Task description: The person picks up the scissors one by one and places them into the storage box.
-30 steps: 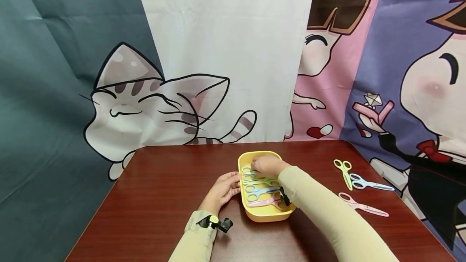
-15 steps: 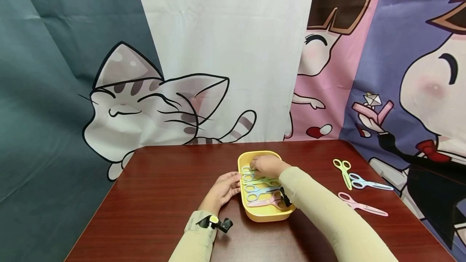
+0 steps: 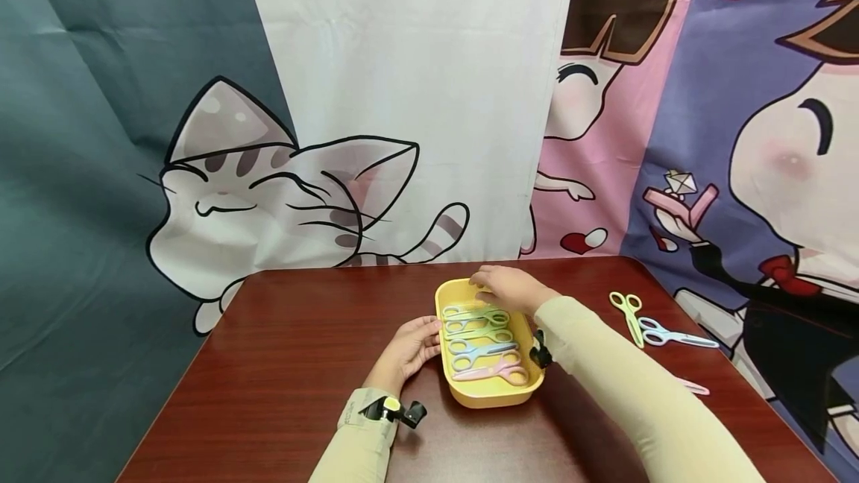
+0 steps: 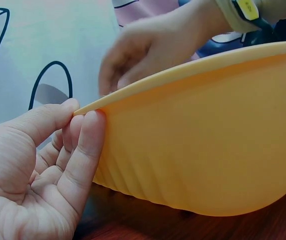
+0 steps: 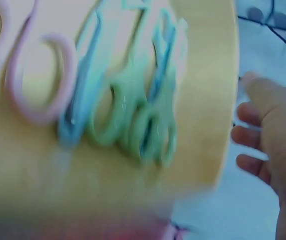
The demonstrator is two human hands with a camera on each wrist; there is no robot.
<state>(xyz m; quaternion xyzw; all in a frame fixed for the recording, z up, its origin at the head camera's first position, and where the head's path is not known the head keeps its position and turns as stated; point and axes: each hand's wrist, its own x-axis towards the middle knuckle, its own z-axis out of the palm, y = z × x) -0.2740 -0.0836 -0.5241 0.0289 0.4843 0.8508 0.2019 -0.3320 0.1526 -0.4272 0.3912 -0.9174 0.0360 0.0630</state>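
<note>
A yellow plastic basket (image 3: pixel 493 399) stands on the table with several children's scissors laid crosswise in it. Pink scissors (image 3: pixel 490 373) lie nearest, then blue scissors (image 3: pixel 482 351). Beyond these, green scissors (image 3: pixel 478 332) and other pairs overlap at the far end. My left hand (image 4: pixel 37 165) pinches the basket's left rim between thumb and fingers, as the left wrist view shows. Over the basket's far right end hovers my right hand (image 3: pixel 513 288), its fingers loosely bent and nothing visible in them. The right wrist view is blurred, with that hand (image 5: pixel 278 135) just outside the rim.
On the right of the brown table (image 3: pixel 302 364) lie green scissors (image 3: pixel 628 317), blue scissors (image 3: pixel 678 336) and pink scissors (image 3: pixel 695 387), the last partly hidden by my right sleeve. A cartoon-printed curtain (image 3: pixel 416 95) hangs behind the table.
My right hand has lifted from the scissors at the basket's far end and moved up and right, its fingers loosening. The left hand has stayed on the rim. The head view has shifted slightly.
</note>
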